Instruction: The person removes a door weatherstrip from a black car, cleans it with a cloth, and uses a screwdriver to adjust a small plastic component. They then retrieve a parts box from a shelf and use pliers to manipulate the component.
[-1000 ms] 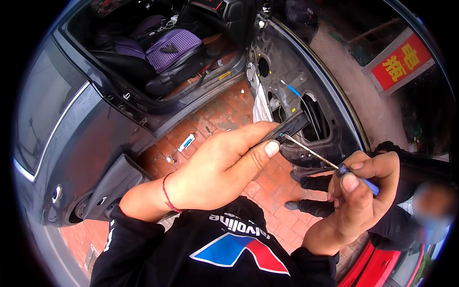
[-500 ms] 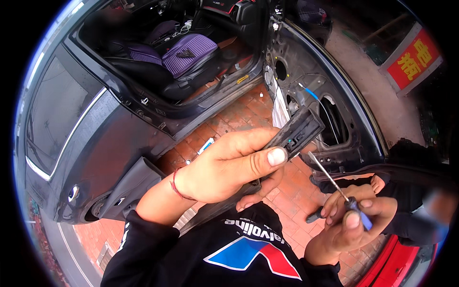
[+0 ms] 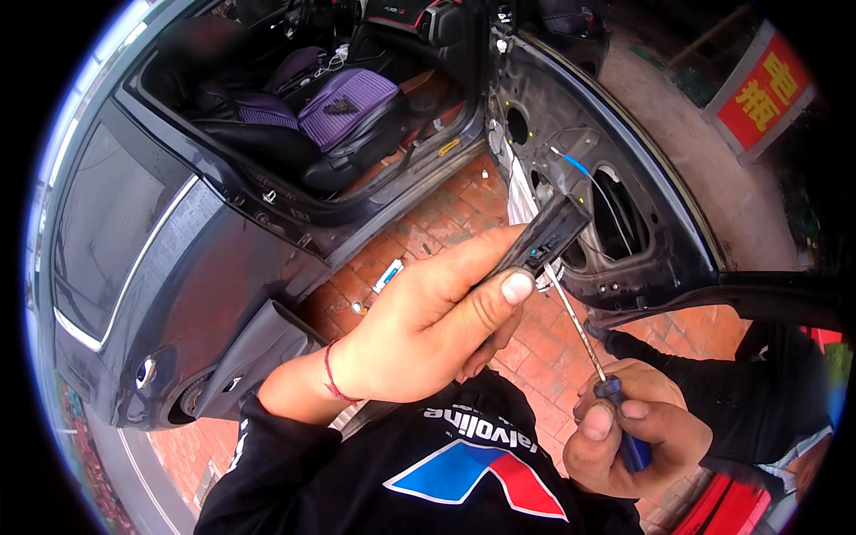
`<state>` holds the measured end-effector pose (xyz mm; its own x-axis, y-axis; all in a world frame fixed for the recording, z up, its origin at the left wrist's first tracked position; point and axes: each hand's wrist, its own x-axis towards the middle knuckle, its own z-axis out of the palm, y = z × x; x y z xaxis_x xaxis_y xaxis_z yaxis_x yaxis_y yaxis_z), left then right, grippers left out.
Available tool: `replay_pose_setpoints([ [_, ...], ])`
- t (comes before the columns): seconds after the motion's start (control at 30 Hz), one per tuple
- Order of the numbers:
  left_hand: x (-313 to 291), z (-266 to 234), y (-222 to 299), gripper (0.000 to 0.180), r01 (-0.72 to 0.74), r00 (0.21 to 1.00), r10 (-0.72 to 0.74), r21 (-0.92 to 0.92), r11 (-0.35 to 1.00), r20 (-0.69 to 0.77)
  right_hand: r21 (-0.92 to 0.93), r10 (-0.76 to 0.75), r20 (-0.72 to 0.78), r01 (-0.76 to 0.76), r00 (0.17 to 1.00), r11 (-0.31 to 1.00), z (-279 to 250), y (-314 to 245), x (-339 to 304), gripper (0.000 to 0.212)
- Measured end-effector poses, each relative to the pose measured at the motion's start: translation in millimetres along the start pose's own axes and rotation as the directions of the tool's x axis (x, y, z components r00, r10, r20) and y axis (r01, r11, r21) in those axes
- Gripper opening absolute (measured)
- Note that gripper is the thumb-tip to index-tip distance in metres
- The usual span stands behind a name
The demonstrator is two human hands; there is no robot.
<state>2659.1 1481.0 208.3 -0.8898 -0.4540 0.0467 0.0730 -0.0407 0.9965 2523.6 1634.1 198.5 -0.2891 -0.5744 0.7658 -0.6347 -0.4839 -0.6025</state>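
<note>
Near the centre of the frame, the left hand (image 3: pixel 428 325) has its fingers clenched around a black plastic switch housing (image 3: pixel 546 234), thumb pressed along its lower edge. At lower right, the right hand (image 3: pixel 635 437) grasps the blue handle of a screwdriver (image 3: pixel 590 355), whose thin shaft slants up to touch the housing's underside. Behind them stands an open car door (image 3: pixel 624 223) stripped of trim, above red brick paving (image 3: pixel 428 223).

Matt black plastic switch part (image 3: pixel 546 239), thin bright metal screwdriver (image 3: pixel 584 343) with glossy blue handle; rough red brick paving (image 3: pixel 428 232); ribbed purple cloth seat cover (image 3: pixel 343 98).
</note>
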Motion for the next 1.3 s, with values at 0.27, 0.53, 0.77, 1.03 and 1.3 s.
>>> replay_pose_setpoints([
  [0.27, -9.1, 1.0, -2.9, 0.039, -0.018, 0.996, 0.028, 0.122, 0.992, -0.083, -0.013, -0.012, 0.033, 0.012, 0.999, 1.000, 4.4, -2.7, -0.8, 0.029],
  [0.53, -4.9, 8.2, -6.3, 0.038, -0.126, 0.981, 0.144, 0.142, 0.982, -0.129, -0.029, -0.072, 0.102, 0.075, 0.992, 0.997, -1.5, -7.5, 8.7, 0.032],
  [0.77, -6.4, 8.2, -5.5, 0.035, -0.097, 0.982, 0.125, 0.188, 0.977, -0.139, -0.122, -0.119, 0.141, 0.137, 0.983, 0.983, 4.2, -7.5, 8.8, 0.032],
  [1.03, -2.1, -2.1, 1.1, 0.041, -0.077, 0.997, 0.078, 0.022, 0.997, -0.028, 0.223, -0.083, -0.030, 0.088, 0.996, 0.971, 14.7, 29.8, -22.9, 0.038],
  [1.3, 5.1, -8.5, 2.3, 0.048, -0.056, 0.998, 0.060, -0.143, 0.988, 0.017, 0.425, -0.042, -0.398, 0.224, 0.917, 0.877, 74.7, 64.5, -34.1, 0.028],
])
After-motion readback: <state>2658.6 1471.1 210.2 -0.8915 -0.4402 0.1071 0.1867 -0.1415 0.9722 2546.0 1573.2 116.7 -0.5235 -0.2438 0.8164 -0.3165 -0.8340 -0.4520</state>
